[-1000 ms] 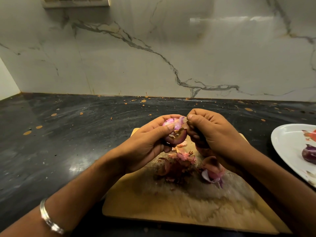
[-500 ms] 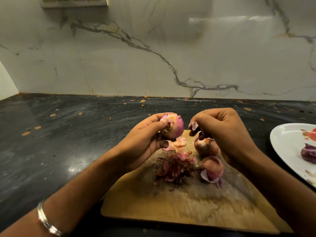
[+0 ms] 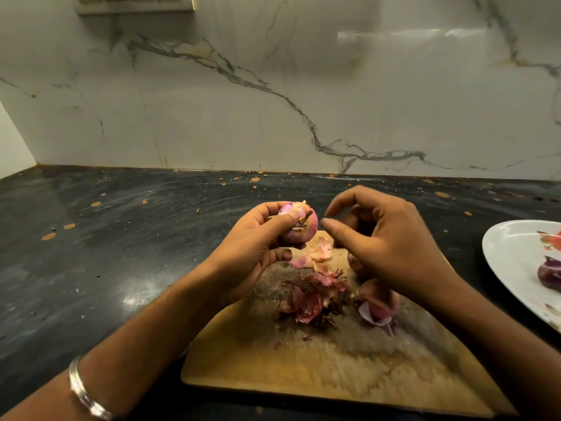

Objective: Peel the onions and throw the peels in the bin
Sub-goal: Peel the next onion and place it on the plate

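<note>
My left hand (image 3: 258, 247) grips a small pink onion (image 3: 299, 223) above the far end of the wooden cutting board (image 3: 334, 375); dry skin flakes still cling to its top. My right hand (image 3: 391, 241) hovers just right of it, thumb and forefinger apart and empty, their tips close to the onion. A heap of reddish peels (image 3: 312, 296) lies mid-board, with a loose pale peel (image 3: 315, 253) behind it. A partly skinned onion (image 3: 379, 302) sits at the heap's right. Another onion (image 3: 353, 262) shows only a sliver under my right palm.
A white plate (image 3: 516, 268) at the right edge holds a dark purple peeled onion (image 3: 549, 276) and a red scrap. The board lies on a black counter (image 3: 121, 253) flecked with peel bits, backed by a marble wall. No bin is in view.
My right hand pulled a bit of skin off the onion, and the bit it pinched is gone now, its fingers spread. My left hand turned the onion and lifted it slightly.
</note>
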A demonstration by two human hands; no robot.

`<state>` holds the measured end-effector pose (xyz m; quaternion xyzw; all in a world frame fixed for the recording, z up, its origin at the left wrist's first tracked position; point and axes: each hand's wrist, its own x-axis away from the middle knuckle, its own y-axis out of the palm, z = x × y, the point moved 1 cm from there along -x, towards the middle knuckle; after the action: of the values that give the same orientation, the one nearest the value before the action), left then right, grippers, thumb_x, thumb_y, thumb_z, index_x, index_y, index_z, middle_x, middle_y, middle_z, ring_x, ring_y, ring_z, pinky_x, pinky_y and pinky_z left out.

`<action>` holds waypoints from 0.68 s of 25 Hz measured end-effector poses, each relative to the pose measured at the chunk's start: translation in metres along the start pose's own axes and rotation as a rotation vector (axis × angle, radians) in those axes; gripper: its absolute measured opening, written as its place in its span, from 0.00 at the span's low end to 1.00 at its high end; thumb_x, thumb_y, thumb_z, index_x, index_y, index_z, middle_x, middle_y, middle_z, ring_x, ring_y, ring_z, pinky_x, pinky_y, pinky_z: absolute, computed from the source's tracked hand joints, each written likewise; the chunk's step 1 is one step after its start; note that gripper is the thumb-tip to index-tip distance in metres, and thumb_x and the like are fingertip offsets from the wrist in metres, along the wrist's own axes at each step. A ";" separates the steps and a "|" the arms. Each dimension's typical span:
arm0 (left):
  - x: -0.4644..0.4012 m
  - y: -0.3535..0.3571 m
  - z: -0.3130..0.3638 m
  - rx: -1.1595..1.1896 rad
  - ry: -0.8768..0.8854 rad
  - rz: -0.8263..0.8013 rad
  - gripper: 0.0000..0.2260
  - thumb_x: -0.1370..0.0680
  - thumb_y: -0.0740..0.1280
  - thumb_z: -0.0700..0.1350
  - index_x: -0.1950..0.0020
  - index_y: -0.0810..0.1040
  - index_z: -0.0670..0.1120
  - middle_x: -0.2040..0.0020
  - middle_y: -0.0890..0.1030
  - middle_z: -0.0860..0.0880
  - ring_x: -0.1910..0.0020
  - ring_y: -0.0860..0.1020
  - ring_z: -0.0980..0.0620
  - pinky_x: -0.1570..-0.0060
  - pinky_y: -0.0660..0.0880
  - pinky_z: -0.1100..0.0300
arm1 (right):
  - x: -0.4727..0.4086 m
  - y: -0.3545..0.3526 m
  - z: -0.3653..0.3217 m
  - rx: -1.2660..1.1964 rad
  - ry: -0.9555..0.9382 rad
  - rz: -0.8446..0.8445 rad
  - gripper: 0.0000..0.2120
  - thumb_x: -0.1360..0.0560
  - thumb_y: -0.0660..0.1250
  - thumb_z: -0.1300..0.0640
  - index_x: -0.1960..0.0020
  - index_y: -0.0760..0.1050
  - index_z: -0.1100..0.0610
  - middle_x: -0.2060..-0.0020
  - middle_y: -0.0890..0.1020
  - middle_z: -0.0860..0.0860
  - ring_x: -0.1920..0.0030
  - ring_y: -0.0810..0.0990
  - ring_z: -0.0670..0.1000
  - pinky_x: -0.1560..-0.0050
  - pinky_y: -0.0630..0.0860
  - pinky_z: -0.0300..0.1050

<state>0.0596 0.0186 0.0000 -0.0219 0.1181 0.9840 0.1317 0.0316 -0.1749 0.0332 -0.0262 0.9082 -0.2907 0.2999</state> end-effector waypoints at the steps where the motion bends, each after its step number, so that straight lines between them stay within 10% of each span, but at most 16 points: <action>1: 0.001 0.000 0.000 -0.014 0.007 0.005 0.21 0.29 0.71 0.49 0.38 0.76 0.44 0.55 0.85 0.47 0.57 0.82 0.50 0.63 0.78 0.61 | -0.001 0.001 0.001 0.016 0.011 -0.021 0.05 0.25 0.73 0.52 0.53 0.79 0.51 0.69 0.82 0.47 0.71 0.80 0.44 0.70 0.76 0.38; 6: 0.006 0.007 -0.001 -0.181 0.103 0.005 0.21 0.27 0.72 0.45 0.37 0.70 0.46 0.54 0.86 0.49 0.55 0.84 0.52 0.59 0.78 0.58 | -0.002 0.006 0.000 0.062 0.092 -0.094 0.20 0.23 0.58 0.37 0.62 0.78 0.50 0.69 0.82 0.49 0.69 0.80 0.48 0.66 0.78 0.52; 17: 0.012 0.017 0.002 -0.166 0.193 -0.133 0.21 0.25 0.69 0.40 0.32 0.74 0.46 0.42 0.82 0.41 0.48 0.83 0.46 0.50 0.81 0.57 | -0.005 0.009 0.004 -0.284 0.218 -0.240 0.20 0.17 0.61 0.52 0.66 0.73 0.59 0.76 0.74 0.53 0.77 0.70 0.50 0.75 0.66 0.42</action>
<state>0.0438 0.0061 0.0048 -0.1352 0.0466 0.9728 0.1825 0.0387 -0.1685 0.0284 -0.1445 0.9575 -0.1947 0.1562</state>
